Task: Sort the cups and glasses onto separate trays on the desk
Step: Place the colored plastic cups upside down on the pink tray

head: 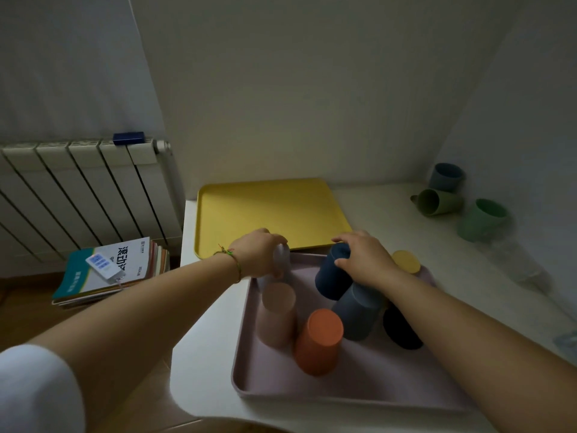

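fingers [276,238] of the left hand [256,254] are curled round a pale cup [282,256] at the 11 o'clock corner of the pink tray [343,379]. the right hand [368,257] grips the upturned base of a dark blue cup [332,276] at the tray's 12 o'clock. whether either cup is clear of the tray floor cannot be told.

also on the pink tray, all base up:
- a pink cup [278,314] at 9 o'clock
- an orange cup [318,339] near the centre
- a grey-blue cup [359,310] leaning beside the dark blue one
- a black cup [401,329] at 3 o'clock
- a yellow cup [406,260] at 1 o'clock

the yellow tray [271,210] lies just beyond, at 12 o'clock, and holds nothing. three mugs [438,201] sit on the desk [374,207] at 2 o'clock, well apart from both trays. blurred clear glasses [515,260] lie at 3 o'clock.

step in hand, as judged: handling two cups on the pink tray. sorting appears partly done, since the glasses are not yet on any tray. the next move likely calls for settling both cups upright without knocking the leaning neighbour. a reach to 3 o'clock for the glasses would follow.
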